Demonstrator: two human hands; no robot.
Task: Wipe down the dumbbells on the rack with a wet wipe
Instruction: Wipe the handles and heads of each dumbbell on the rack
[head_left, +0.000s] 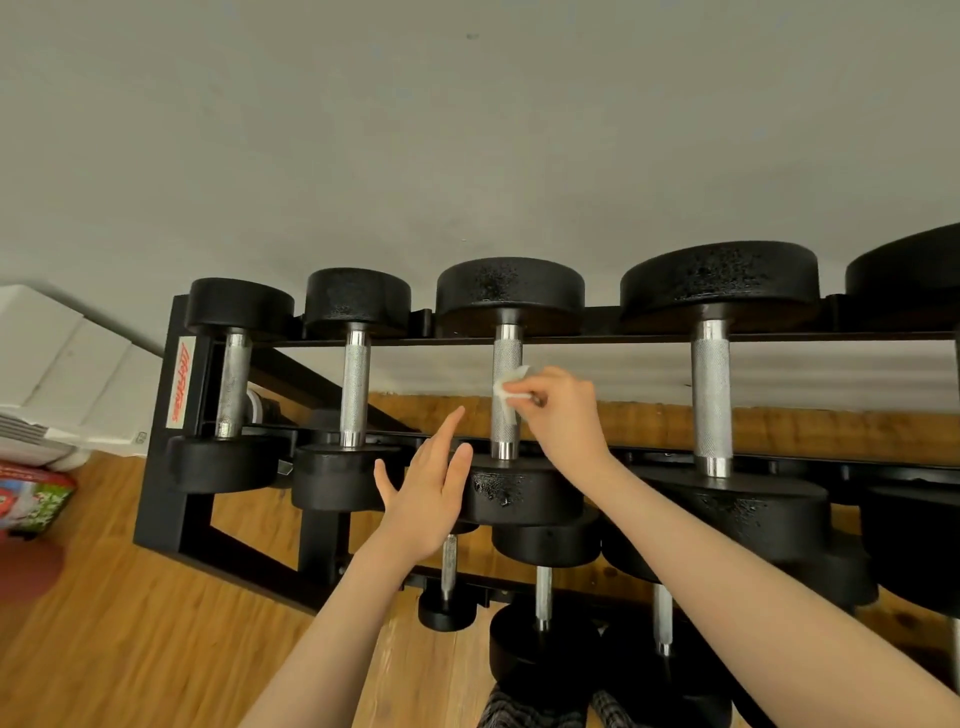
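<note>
A white wet wipe (511, 387) is pinched between the curled fingers and thumb of the right hand (558, 410) and pressed against the knurled steel handle of the third dumbbell (506, 395) from the left on the top tier of a black rack (171, 467). The wipe is seen about midway along the handle, wrapped partly round its right side. The left hand (431, 493) is held flat and empty, fingers straight and slightly spread, just left of the same dumbbell's near head, whose edge it appears to touch, though contact cannot be confirmed. The two hands are kept apart, the left lower and nearer the camera.

Four full dumbbells are seen side by side on the top tier, growing larger from left to right, with a fifth cut off at the right edge. Wet speckles are visible on the black heads of the third dumbbell and of the fourth dumbbell (714, 395). Smaller dumbbells are stored on the lower tier beneath the arms. The rack is set on a wooden floor (130, 623) against a pale wall (467, 130).
</note>
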